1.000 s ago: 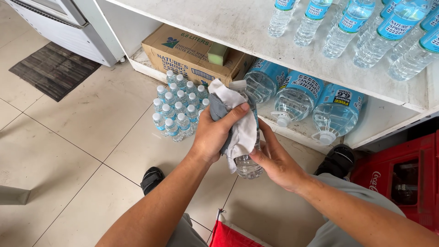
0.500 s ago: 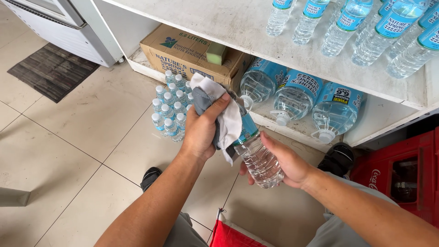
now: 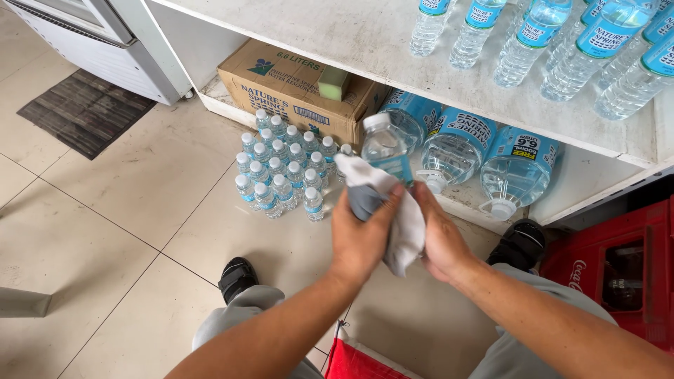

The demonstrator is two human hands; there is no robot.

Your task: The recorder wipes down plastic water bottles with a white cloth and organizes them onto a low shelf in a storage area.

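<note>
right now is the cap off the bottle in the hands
No, the white cap sits on top of the water bottle, which the left hand wraps in a white cloth while the right hand holds it.

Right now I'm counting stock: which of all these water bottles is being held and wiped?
The small white-capped bottle gripped between the left hand and right hand, wrapped in a white cloth; every other bottle is untouched.

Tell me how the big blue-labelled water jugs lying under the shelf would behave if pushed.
The water jugs look full, so probably heavy and slow to budge. They lie on their sides with caps outward, so their round bodies might roll sideways, though the three sit close together and would likely block one another. The clear plastic probably flexes a little.
</note>
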